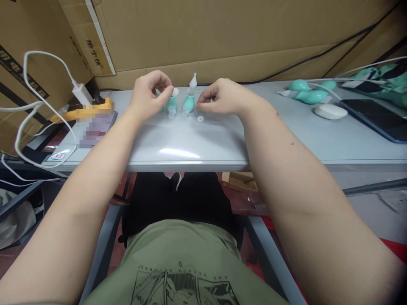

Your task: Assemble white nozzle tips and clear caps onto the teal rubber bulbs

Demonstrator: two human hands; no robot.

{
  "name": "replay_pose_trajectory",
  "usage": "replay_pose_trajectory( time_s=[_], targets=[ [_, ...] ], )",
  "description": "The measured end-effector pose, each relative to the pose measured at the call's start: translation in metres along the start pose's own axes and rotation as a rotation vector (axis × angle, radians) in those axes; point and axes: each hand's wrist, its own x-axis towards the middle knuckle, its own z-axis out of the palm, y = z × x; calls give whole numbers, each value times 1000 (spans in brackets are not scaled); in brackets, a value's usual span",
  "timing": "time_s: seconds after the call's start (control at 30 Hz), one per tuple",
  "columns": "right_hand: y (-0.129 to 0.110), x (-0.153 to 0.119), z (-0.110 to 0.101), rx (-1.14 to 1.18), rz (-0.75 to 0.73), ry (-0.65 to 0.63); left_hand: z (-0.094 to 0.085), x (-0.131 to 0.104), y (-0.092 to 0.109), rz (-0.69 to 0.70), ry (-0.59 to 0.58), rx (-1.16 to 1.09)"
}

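Observation:
My left hand [151, 94] is at the back of the table, its thumb and index finger pinched on a small white cap [175, 91] at the top of a teal bulb [172, 103]. Right of it stands a second teal bulb [188, 103] with a clear neck and a pointed translucent nozzle [193, 80]. Small clear pieces [185, 111] lie in front of the bulbs. My right hand [216, 98] has its fingers curled together beside the second bulb; what they hold, if anything, is hidden. A small round clear piece [200, 119] lies just below those fingers.
On the grey table [286, 144], teal bulbs [311, 95], a white oval object [330, 111] and a dark phone [378, 118] lie at the right. A white charger [82, 93] with cables, a yellow object [95, 109] and a flat box [98, 129] are at the left. Cardboard [222, 38] stands behind.

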Motion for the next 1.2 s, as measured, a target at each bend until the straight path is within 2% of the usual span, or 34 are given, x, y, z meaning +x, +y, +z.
replay_pose_trajectory(
  time_s=[0.13,0.43,0.6,0.87,1.2],
  targets=[
    [-1,1,-1,-13,35,-90,1,1,-5,-33,35,-78],
    [18,8,-4,-70,40,-189,-6,-8,9,-116,-87,-58],
    [20,8,-6,-79,64,-194,-5,-8,9,-131,-67,-74],
    [20,11,1,-70,33,-175,-6,-8,9,-148,-114,-167],
    [19,10,0,-15,31,-207,2,-4,10,-253,-103,-433]
  ],
)
